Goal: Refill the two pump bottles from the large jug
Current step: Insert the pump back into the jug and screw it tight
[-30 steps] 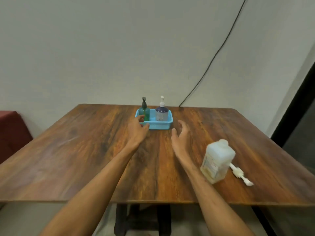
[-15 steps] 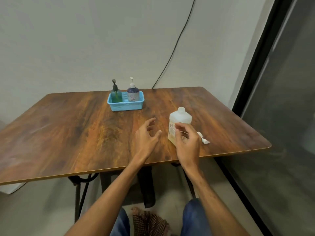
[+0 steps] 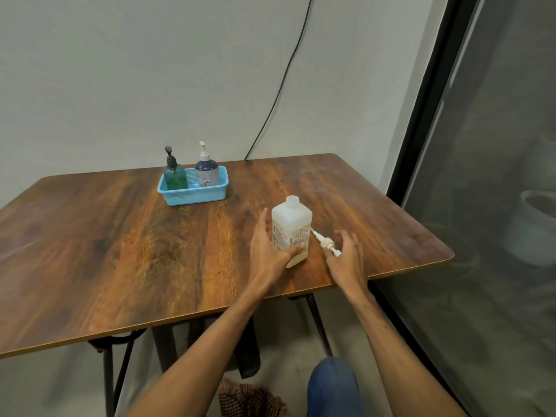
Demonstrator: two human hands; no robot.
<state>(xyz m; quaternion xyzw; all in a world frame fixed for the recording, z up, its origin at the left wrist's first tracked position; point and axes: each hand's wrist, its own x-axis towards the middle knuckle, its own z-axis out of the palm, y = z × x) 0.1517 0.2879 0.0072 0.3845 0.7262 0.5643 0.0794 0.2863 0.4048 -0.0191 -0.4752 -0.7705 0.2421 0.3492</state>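
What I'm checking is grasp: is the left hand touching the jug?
Touching. Head view shows the left hand gripping the jug, thumb pressed across its front.

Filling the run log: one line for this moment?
left hand: grips jug | right hand: open, at loose pump | green bottle, purple bottle: in basket

the jug point(image 3: 291, 218) bears red print too small to read.
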